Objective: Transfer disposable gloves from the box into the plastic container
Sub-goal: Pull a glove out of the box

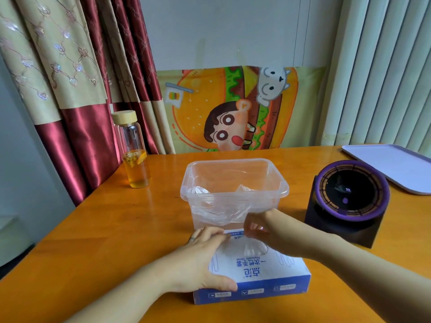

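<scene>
A blue-and-white glove box (261,276) lies flat at the near middle of the wooden table. My left hand (205,259) rests across its left side, thumb curled over the front edge and fingers over the far edge, gripping it. My right hand (261,227) hovers over the box's opening and pinches a thin clear glove (254,245) that sticks out of it. Just behind the box stands the clear plastic container (233,183), with crumpled clear gloves (219,208) lying in its bottom.
A glass bottle (133,150) with amber liquid and a wooden cap stands at the back left. A black-and-purple round device (349,197) sits to the right of the container. A white tray (394,166) lies at the far right corner.
</scene>
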Motion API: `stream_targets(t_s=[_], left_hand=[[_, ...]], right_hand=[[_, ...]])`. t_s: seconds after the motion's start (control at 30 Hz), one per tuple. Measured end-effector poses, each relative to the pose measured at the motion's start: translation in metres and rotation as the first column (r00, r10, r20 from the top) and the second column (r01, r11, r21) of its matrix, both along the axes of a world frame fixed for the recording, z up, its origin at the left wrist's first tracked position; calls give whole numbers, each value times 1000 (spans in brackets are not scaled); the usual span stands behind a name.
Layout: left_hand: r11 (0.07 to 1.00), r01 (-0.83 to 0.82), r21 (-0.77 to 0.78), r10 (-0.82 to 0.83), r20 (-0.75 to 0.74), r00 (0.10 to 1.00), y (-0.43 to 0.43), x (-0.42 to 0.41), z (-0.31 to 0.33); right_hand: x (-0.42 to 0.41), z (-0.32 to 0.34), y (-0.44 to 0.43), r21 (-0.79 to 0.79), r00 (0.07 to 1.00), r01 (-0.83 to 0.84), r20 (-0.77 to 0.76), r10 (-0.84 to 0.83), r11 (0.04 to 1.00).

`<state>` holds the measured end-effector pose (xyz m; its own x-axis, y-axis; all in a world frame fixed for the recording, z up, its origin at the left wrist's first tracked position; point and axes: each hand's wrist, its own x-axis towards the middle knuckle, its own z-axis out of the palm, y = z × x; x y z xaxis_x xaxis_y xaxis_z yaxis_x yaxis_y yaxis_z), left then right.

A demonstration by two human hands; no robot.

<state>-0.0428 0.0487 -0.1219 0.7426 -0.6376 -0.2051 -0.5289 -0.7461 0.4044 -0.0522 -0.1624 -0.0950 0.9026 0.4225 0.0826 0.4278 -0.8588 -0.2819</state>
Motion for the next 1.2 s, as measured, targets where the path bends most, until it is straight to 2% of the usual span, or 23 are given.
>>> stream_targets(t_s=[0.1, 0.2, 0.37, 0.53, 0.73, 0.9, 0.93, 1.0, 1.07, 1.1, 1.2], left_hand=[[1000, -6, 0, 6, 1, 1000, -1, 0, 1], [1000, -10, -1, 10, 0, 1000, 0, 0, 0], [999, -12, -31, 12, 11, 1000, 2, 0, 0], [1000, 11, -23, -10, 27, 1000, 2, 0, -1], [1000, 23, 13, -23, 1, 1000, 2, 0, 2], [998, -29, 57, 31, -36, 999, 0, 3, 7], [998, -54, 21, 55, -67, 996, 1, 4, 8], [978, -105, -181, 74, -171, 983, 2, 4, 13], [908, -177, -379, 86, -246, 965, 2, 3, 18], [854, -217, -473, 86, -284, 955, 2, 1, 22], [612, -385, -691, 15, -477, 879, -3, -1, 32]], right_hand=[[-1, 0, 2, 60, 999, 9, -46, -6, 998], [-5, 2, 7, -52, 998, 21, -54, -24, 998], [-10, 20, 13, 87, 1000, -27, -4, 27, 996], [-8, 36, 8, 151, 991, 4, 131, -24, 989], [4, 62, -1, 422, 903, 74, 356, -240, 903], [11, 82, -6, 471, 885, 20, 402, -235, 882], [11, 82, -8, 483, 887, 19, 395, -237, 876], [11, 80, -11, 518, 904, 25, 353, -241, 855], [10, 74, -13, 544, 928, 42, 289, -234, 838], [10, 70, -14, 549, 938, 55, 257, -231, 834], [10, 59, -16, 548, 965, 120, 133, -227, 828]])
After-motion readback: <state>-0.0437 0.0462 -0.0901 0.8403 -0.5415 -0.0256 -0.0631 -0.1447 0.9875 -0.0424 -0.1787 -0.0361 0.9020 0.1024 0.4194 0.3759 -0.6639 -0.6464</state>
